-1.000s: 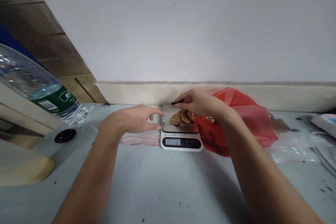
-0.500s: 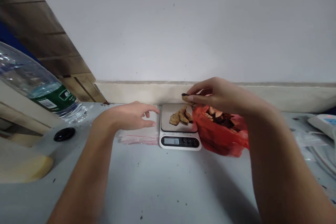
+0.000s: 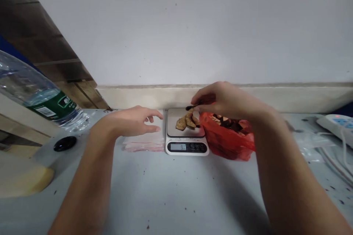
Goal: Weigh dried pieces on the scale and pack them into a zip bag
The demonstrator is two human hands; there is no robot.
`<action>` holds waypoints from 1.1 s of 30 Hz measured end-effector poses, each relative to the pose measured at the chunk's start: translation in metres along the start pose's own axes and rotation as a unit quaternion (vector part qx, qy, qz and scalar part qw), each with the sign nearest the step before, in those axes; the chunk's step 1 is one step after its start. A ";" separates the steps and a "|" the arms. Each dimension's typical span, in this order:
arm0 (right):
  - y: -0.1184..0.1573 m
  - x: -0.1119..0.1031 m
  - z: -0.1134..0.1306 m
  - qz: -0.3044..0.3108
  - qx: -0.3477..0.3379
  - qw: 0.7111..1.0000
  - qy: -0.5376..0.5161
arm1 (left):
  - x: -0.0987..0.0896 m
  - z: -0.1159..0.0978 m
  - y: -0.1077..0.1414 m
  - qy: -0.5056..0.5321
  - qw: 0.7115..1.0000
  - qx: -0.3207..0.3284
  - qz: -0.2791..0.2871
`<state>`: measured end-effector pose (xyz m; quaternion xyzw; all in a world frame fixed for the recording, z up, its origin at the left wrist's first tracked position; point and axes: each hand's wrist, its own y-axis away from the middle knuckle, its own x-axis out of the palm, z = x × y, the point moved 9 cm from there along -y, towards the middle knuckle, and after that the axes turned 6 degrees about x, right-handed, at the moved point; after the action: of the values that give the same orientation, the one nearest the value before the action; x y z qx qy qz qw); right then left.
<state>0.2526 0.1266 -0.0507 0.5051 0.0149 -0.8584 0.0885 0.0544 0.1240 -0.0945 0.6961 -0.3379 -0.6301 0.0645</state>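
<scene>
Overhead, blank wall (image 3: 193, 25); below, speckled grey counter (image 3: 171, 191).

A small white digital kitchen scale (image 3: 186, 143) with a steel platform sits on the grey desk (image 3: 171, 191). Several tan dried root slices (image 3: 188, 121) lie piled on it. An open red plastic bag (image 3: 228, 139) of darker slices slumps just beside its right edge.

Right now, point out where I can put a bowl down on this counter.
The widest bare patch is the near counter between the two forearms, in front of the scale. It is crowded along the wall: left hand over clear bags, right hand over the scale's slices, red bag beside it, and a power strip far right.
</scene>
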 end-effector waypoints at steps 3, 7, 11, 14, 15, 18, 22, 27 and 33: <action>-0.006 0.018 -0.001 0.044 0.007 0.999 -0.005 | 0.001 -0.001 -0.001 -0.002 1.000 0.005 0.001; -0.011 0.031 0.001 0.065 0.000 0.997 -0.032 | 0.001 0.003 0.000 0.002 1.000 0.000 0.002; -0.015 0.037 0.003 0.061 -0.004 0.998 0.004 | 0.004 0.014 -0.002 0.009 1.000 -0.008 0.011; -0.015 0.045 0.005 0.086 -0.014 0.996 0.026 | 0.008 0.017 -0.004 -0.013 0.999 -0.016 0.031; -0.015 0.046 0.006 0.093 -0.018 0.995 0.026 | 0.009 0.018 -0.004 -0.023 0.999 -0.022 0.039; -0.012 0.044 0.009 0.094 -0.024 0.995 0.012 | 0.010 0.013 -0.004 -0.027 0.998 -0.026 0.050; -0.005 0.025 0.004 0.071 0.003 0.997 -0.007 | 0.008 0.005 -0.002 -0.019 0.999 -0.014 0.038; 0.008 -0.013 -0.019 -0.005 0.036 0.997 0.067 | 0.006 0.006 0.001 -0.034 0.999 -0.020 0.034; 0.019 -0.012 -0.072 0.056 0.149 0.982 0.101 | 0.007 0.005 0.001 -0.034 0.999 -0.019 0.034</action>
<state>0.3241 0.1179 -0.0742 0.5968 -0.1328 -0.7892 0.0576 0.0489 0.1216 -0.1007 0.6612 -0.3513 -0.6570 0.0881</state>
